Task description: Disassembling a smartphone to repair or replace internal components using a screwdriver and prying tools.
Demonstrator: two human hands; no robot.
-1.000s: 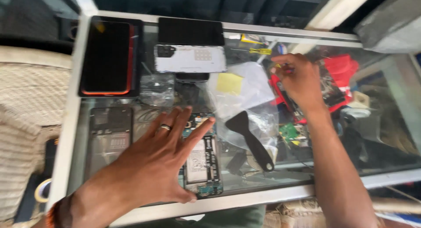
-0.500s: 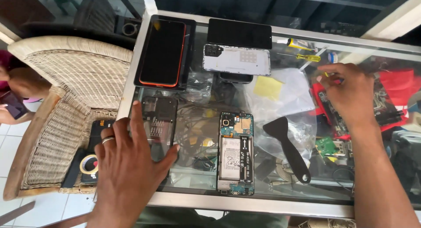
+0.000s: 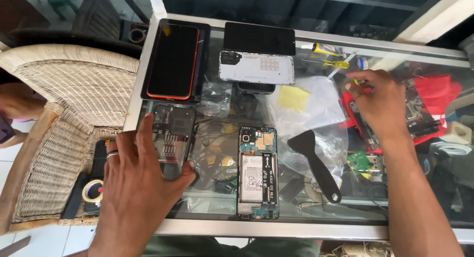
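My left hand (image 3: 136, 188), a ring on one finger, lies at the glass counter's (image 3: 276, 230) left front edge. Its index finger runs along the left side of a dark phone back cover (image 3: 172, 133) and its thumb presses the cover's lower corner. An opened phone (image 3: 257, 173) with bare battery and circuit board lies face down just right of that hand. My right hand (image 3: 382, 106) rests at the right, fingertips pinched on a small yellow item (image 3: 356, 82) over red parts (image 3: 437, 94).
At the back lie an orange-edged phone (image 3: 173, 59), a black phone (image 3: 259, 38), a white phone frame (image 3: 256, 68) and a yellow-handled screwdriver (image 3: 335, 64). A black pry spatula (image 3: 316, 163) lies on a clear plastic bag (image 3: 316, 104). A wicker chair (image 3: 74, 84) stands left of the counter.
My left hand has moved left, off the opened phone and onto the dark back cover. My right hand has kept its place with fingers pinched.
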